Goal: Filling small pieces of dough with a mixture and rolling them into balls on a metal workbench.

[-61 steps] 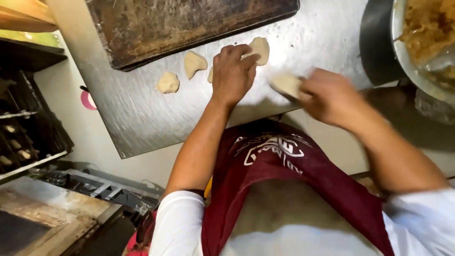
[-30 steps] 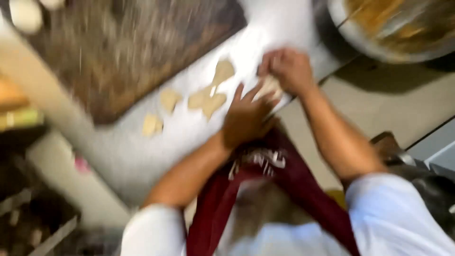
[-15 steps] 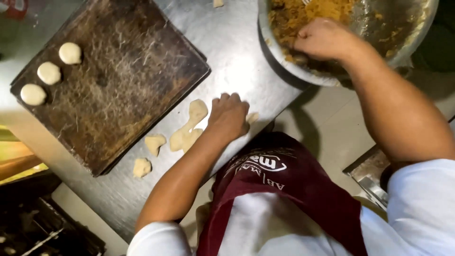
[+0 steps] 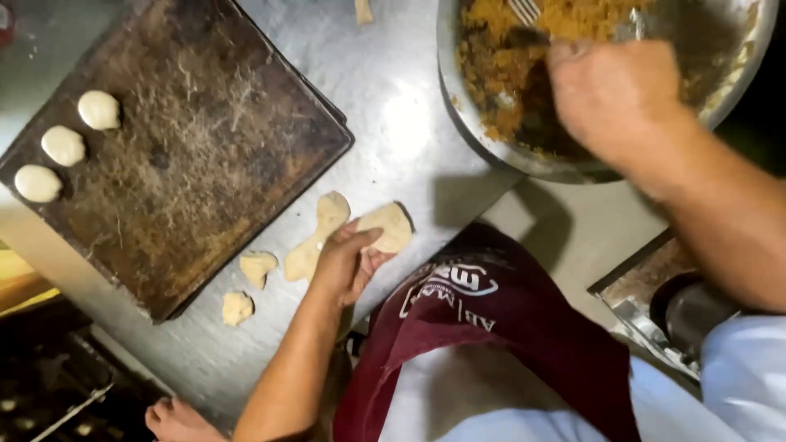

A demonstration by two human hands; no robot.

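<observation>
My left hand (image 4: 345, 263) rests at the near edge of the steel table (image 4: 391, 123), fingers and thumb curled on a flattened pale dough disc (image 4: 390, 226). My right hand (image 4: 618, 98) is inside a large metal bowl (image 4: 452, 106) of brown crumbly filling (image 4: 491, 57), fingers curled. A fork (image 4: 524, 10) sticks out just beyond its fingertips and seems to be held. A long strip of dough (image 4: 315, 241) lies beside my left hand. Two smaller pieces (image 4: 258, 267) (image 4: 237, 308) lie further left.
A dark, worn baking tray (image 4: 213, 147) takes up the left of the table, with three dough balls (image 4: 63, 145) along its far left edge. Another person's hand (image 4: 176, 421) shows at the bottom left. I wear a maroon apron (image 4: 491, 327).
My left hand has closed on the dough disc at the table edge. My right hand stays in the bowl, a little deeper in the filling. The view has come closer.
</observation>
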